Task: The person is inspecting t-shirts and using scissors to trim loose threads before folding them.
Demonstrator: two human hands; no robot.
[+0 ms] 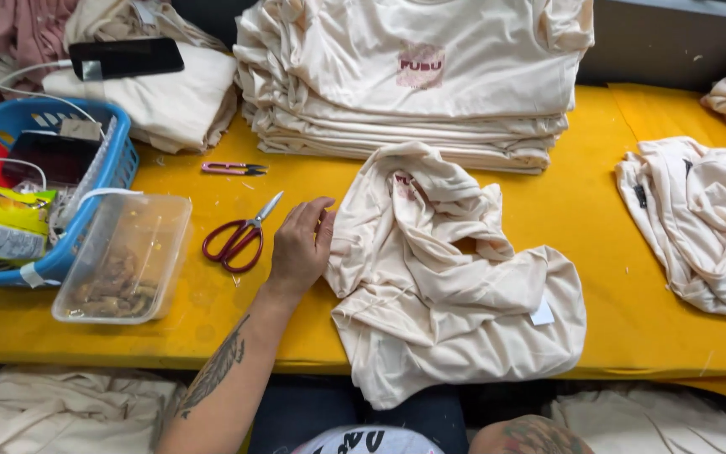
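Note:
A crumpled cream shirt (pixel 447 294) lies on the yellow table (pixel 581 219) in front of me. My left hand (pixel 300 248) rests flat on the table with its fingers apart, touching the shirt's left edge. Red-handled scissors (pixel 241 235) lie just left of that hand. Small pink thread snips (pixel 233 169) lie farther back. Only my right forearm shows at the bottom edge; the right hand is out of view.
A tall stack of folded cream shirts (pixel 413 76) stands at the back. Another crumpled shirt (pixel 699 219) lies at the right. A clear plastic box (pixel 123 256) and a blue basket (pixel 98 176) stand at the left. A black phone (pixel 125 57) rests on folded cloth.

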